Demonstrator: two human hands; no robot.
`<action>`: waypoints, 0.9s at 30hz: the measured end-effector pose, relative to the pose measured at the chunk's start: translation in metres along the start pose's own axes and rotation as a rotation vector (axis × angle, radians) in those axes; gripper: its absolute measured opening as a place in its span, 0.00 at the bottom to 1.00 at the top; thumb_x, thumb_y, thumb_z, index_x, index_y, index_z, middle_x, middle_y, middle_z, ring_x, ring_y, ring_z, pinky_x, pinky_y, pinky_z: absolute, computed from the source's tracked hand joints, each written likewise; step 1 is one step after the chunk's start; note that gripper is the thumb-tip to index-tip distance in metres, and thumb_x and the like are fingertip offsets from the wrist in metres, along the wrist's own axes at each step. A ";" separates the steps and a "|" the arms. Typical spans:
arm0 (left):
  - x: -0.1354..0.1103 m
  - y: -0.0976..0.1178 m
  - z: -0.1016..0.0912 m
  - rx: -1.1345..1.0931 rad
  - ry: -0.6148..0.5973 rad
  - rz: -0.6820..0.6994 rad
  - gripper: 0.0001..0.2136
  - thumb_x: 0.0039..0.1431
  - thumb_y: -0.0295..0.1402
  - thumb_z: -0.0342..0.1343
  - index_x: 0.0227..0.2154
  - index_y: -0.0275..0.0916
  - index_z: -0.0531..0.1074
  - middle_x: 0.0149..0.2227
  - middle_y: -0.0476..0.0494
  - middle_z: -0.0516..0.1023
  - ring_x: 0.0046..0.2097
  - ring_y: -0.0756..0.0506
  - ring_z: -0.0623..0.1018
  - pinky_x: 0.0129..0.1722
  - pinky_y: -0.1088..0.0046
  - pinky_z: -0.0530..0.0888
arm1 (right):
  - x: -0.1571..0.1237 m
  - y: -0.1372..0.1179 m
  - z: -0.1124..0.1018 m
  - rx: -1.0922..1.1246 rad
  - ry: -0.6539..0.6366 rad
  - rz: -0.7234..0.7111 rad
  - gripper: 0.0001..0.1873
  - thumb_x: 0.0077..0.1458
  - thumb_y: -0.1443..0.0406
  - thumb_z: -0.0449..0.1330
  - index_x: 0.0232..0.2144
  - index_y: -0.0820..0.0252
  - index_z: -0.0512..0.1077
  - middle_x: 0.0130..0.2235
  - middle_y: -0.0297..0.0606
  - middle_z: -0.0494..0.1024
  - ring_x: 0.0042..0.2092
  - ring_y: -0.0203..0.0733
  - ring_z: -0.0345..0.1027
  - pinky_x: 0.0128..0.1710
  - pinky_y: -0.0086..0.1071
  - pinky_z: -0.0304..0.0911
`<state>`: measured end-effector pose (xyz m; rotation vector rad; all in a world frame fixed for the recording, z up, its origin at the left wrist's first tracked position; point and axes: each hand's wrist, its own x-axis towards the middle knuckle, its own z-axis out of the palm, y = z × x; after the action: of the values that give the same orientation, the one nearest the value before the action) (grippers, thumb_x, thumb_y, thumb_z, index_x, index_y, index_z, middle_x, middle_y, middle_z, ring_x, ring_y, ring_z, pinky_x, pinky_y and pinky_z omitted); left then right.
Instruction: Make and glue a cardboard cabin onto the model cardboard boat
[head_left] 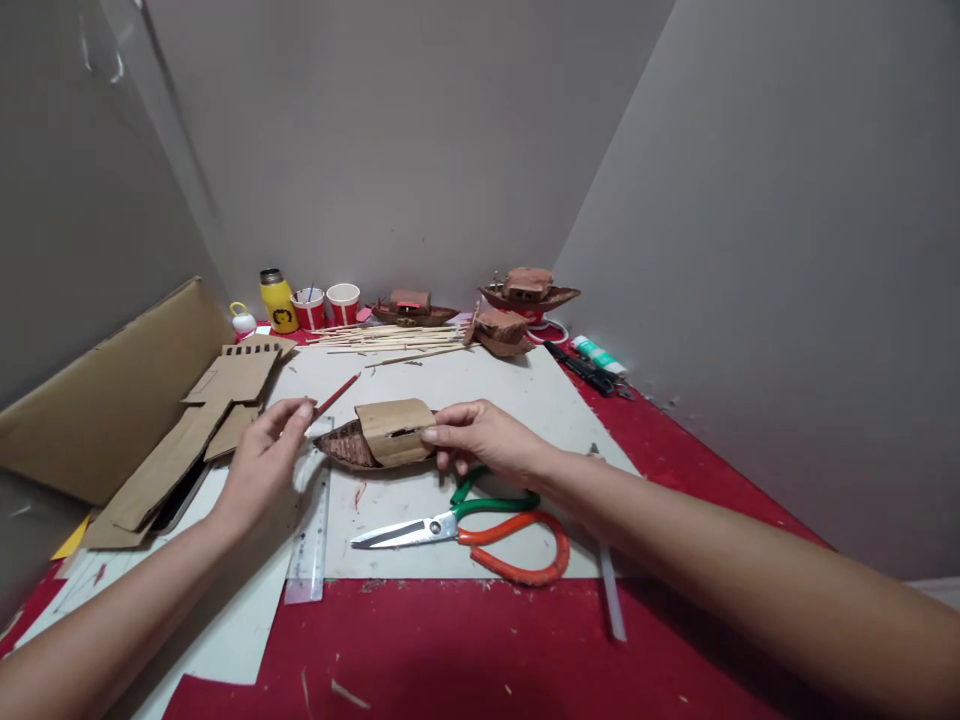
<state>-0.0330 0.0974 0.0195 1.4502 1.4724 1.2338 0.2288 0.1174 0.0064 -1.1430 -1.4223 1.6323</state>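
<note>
A red cloth spreads across the table, and a white board lies over its middle. A cardboard panel leans along the left side. Scissors rest on the near part of the board, blades to the left, one handle loop green and the other orange. The right hand is clamped on a model boat, thumb on its cardboard canopy and fingers curled beneath the right end. The left hand is just left of the boat, its thumb and forefinger close together.

The boat is above the middle of the board; I cannot tell whether it touches. Work on it looks partway along: the hull is shaped and dark inside, and the canopy spans it. That canopy is plain tan, whereas the far boats have reddish-brown roofs, so colouring seems left. The boat's long axis runs left to right, its pointed end facing left; the hand hides the other end. A red pencil slants far and right from the left fingertips, perhaps pinched there; I cannot tell.
</note>
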 end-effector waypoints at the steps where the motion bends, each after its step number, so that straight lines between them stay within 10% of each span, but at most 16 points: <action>1: -0.005 0.000 -0.001 0.052 -0.005 0.028 0.11 0.58 0.42 0.59 0.38 0.41 0.78 0.40 0.43 0.81 0.44 0.43 0.76 0.41 0.74 0.71 | 0.001 0.000 -0.001 -0.005 -0.007 0.009 0.10 0.47 0.59 0.67 0.27 0.61 0.77 0.17 0.32 0.74 0.17 0.29 0.61 0.15 0.21 0.55; 18: -0.017 -0.029 0.032 0.807 -0.267 0.831 0.11 0.64 0.28 0.47 0.39 0.40 0.75 0.38 0.40 0.82 0.32 0.45 0.81 0.29 0.71 0.77 | 0.003 -0.005 -0.004 -0.088 0.137 -0.071 0.14 0.44 0.56 0.68 0.28 0.61 0.76 0.18 0.26 0.68 0.19 0.28 0.53 0.18 0.25 0.48; 27: -0.021 -0.025 0.029 0.746 -0.254 0.785 0.02 0.62 0.31 0.50 0.37 0.39 0.65 0.25 0.47 0.76 0.24 0.46 0.76 0.21 0.72 0.69 | 0.000 0.007 -0.004 -0.327 0.055 -0.164 0.05 0.48 0.64 0.64 0.25 0.59 0.80 0.25 0.32 0.77 0.28 0.36 0.66 0.32 0.31 0.64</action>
<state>-0.0109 0.0827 -0.0147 2.7554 1.2638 0.8512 0.2330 0.1183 -0.0005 -1.2025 -1.7417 1.2774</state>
